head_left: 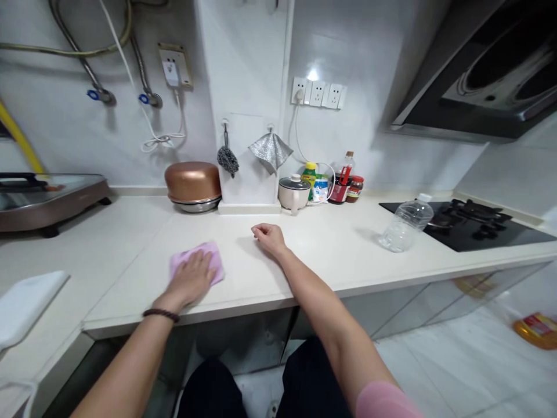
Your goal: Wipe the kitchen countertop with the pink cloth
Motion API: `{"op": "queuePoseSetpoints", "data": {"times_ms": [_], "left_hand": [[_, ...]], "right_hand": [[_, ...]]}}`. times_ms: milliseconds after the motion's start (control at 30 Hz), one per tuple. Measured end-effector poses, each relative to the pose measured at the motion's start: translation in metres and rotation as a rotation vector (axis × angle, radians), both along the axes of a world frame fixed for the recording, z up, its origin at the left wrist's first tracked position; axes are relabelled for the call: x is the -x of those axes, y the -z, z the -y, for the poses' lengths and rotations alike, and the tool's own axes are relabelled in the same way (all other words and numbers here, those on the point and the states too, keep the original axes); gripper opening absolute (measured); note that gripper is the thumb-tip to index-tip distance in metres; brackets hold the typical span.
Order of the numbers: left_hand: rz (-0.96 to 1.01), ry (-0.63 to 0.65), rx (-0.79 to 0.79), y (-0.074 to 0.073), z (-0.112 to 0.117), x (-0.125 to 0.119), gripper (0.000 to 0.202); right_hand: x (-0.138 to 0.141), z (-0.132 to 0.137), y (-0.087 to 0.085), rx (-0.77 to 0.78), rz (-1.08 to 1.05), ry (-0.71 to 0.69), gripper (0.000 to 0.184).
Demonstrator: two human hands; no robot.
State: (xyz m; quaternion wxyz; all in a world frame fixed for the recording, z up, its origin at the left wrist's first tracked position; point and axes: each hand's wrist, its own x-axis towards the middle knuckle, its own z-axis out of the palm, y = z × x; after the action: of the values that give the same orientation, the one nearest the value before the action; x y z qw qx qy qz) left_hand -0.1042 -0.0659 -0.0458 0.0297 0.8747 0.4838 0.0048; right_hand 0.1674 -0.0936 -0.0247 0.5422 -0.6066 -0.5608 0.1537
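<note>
My left hand [194, 276] lies flat, fingers outstretched, on a pink cleaning cloth [214, 249] spread over the white countertop [143, 261]. The cloth shows beyond my fingertips and on both sides of the hand. A dark braided bracelet circles that wrist. To the right, my right hand [268, 237] is curled closed just above or against the counter, in front of the wall panel; no object shows in it. I cannot tell whether it touches the surface.
A copper-coloured pot [194, 180] and a small cream pot [294, 194] stand along the wall, with seasoning bottles [342, 183] beside. A clear plastic bottle [407, 223] stands near the black gas hob [474, 223]. Leftward are an electric pan [56, 200] and a white board [30, 305].
</note>
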Motion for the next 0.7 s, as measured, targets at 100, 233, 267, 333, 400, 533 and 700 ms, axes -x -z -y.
{"op": "queuePoseSetpoints", "data": {"times_ms": [100, 233, 267, 333, 400, 533, 700], "left_hand": [[0.054, 0.148, 0.035, -0.009, 0.018, -0.060, 0.069], [0.096, 0.258, 0.049, -0.014, 0.015, -0.101, 0.068], [0.102, 0.264, 0.050, -0.015, 0.010, -0.105, 0.068], [0.111, 0.241, 0.046, -0.015, -0.001, -0.110, 0.068], [0.120, 0.192, 0.027, -0.014, -0.012, -0.113, 0.068], [0.144, 0.122, -0.027, -0.010, -0.022, -0.116, 0.066], [0.187, 0.073, -0.055, -0.007, -0.026, -0.118, 0.064]], "right_hand": [[-0.001, 0.004, -0.001, -0.007, -0.003, 0.006, 0.027], [0.000, 0.008, -0.002, -0.022, 0.003, 0.020, 0.026], [0.000, 0.009, -0.003, -0.028, 0.003, 0.023, 0.026], [0.002, 0.010, -0.004, -0.042, 0.001, 0.028, 0.025], [0.003, 0.011, -0.008, -0.053, -0.001, 0.033, 0.024], [-0.010, 0.026, -0.022, -0.147, -0.027, 0.120, 0.033], [-0.084, 0.105, -0.019, -0.372, 0.050, 0.423, 0.049]]}}
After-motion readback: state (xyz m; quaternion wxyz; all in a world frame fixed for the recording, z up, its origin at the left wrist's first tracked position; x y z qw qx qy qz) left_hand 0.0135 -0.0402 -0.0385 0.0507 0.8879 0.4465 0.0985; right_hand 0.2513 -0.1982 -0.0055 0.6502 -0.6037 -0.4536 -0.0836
